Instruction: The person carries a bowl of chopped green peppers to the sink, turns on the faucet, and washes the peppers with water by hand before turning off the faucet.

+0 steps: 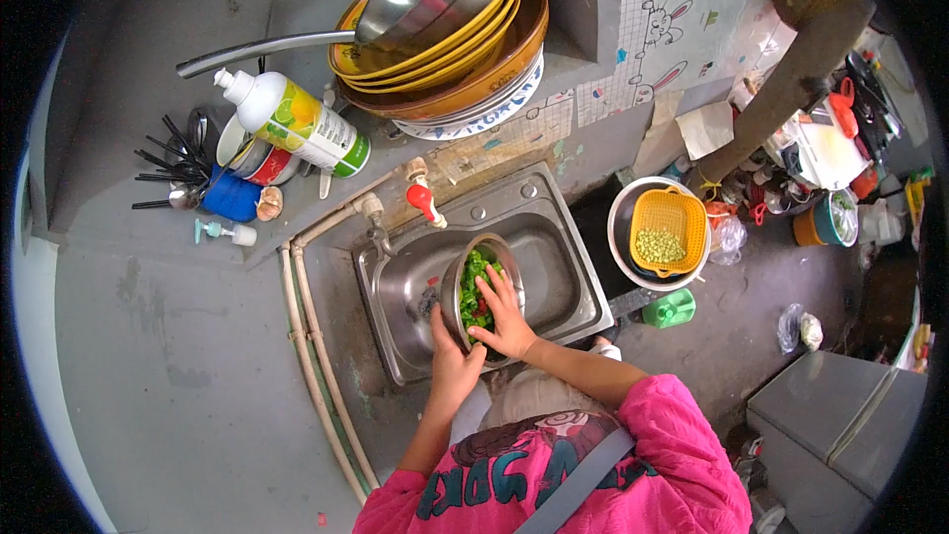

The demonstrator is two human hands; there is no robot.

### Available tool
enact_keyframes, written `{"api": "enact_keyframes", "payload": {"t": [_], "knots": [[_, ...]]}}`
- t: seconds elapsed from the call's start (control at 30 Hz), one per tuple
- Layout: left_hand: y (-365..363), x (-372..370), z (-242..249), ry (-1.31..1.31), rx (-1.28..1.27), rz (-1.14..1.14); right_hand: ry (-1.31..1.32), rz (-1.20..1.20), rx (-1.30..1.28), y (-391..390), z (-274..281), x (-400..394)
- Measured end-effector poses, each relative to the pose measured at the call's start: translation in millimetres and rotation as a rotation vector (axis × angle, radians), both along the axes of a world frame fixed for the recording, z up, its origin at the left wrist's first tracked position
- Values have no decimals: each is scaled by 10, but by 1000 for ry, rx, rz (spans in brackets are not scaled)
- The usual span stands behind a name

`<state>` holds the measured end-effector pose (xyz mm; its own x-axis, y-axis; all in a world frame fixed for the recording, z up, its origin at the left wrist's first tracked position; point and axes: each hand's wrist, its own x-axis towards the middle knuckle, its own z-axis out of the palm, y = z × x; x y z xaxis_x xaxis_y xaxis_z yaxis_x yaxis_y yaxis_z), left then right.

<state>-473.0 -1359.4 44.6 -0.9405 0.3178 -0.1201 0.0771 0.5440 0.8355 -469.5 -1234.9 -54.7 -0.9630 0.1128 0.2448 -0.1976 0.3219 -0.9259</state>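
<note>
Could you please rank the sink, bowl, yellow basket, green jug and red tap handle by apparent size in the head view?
Largest to smallest:
Sink
Bowl and yellow basket: too alike to rank, the bowl being partly covered
Green jug
Red tap handle

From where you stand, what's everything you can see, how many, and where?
Pan: one, silver, atop the dishes
Dishes: several, mostly yellow-orange, top
Pump bottle: one, white-yellow-green, upper left
Utensils: several, mostly dark, far left
Pipes: at least two, beige, left of sink
Sink: one, steel, centre
Bowl: one, metallic, over sink
Vegetable pieces: many, green, in bowl
Basket: one, yellow, right of sink
Beans or similar: many, pale green, in basket
Jug: one, green, below basket
Clutter: uncountable, mixed colours, upper right
Left hand: one, bare, at bowl's side
Right hand: one, bare, over bowl
</note>
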Motion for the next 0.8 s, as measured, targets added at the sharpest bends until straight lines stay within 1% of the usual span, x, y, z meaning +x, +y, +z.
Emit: {"api": "enact_keyframes", "payload": {"t": [0.07,0.13,0.17,0.2,0.23,0.27,0.3,0.37,0.4,0.43,0.5,0.53,0.57,0.63,0.67,0.7,0.73,0.77,0.8], "knots": [[-54,-30,-150,14,108,13,-19,-7,56,12,-4,-3],[-70,-35,-205,-220,250,160,-43,-20,149,28,-32,-20],[-82,-34,-247,-337,323,232,-96,-13,209,41,-25,-21],[-150,-97,-479,-334,441,236,-149,-7,270,56,-2,-20],[-251,-72,-676,-452,484,291,-201,0,331,81,34,-31],[-230,-83,-626,-525,538,324,-215,-5,372,127,109,-43],[-216,-103,-603,-598,592,356,-170,-14,374,175,125,-63],[-273,-130,-800,-698,682,401,-83,-23,378,290,136,-77],[-276,-143,-820,-749,726,424,18,-50,306,363,150,-82],[-275,-150,-840,-737,744,426,36,-87,312,433,232,-69],[-258,-151,-862,-716,781,432,-14,-218,246,525,184,-8],[-262,-165,-880,-732,807,441,-57,-299,164,548,84,17],[-280,-196,-913,-748,833,450,-84,-382,184,559,-123,35],[-344,-263,-1014,-799,866,435,-292,-296,-397,501,-906,54],[-385,-308,-1095,-833,875,411,-506,-244,-608,517,-772,64],[-411,-340,-1156,-868,881,386,-721,-189,-818,531,-415,92],[-400,-366,-1156,-838,865,347,-936,-128,-1028,520,-215,97],[-390,-405,-1153,-838,815,336,-843,-74,-914,441,-296,116],[-358,-462,-1097,-838,765,327,-849,-132,-978,430,-264,102]]}}
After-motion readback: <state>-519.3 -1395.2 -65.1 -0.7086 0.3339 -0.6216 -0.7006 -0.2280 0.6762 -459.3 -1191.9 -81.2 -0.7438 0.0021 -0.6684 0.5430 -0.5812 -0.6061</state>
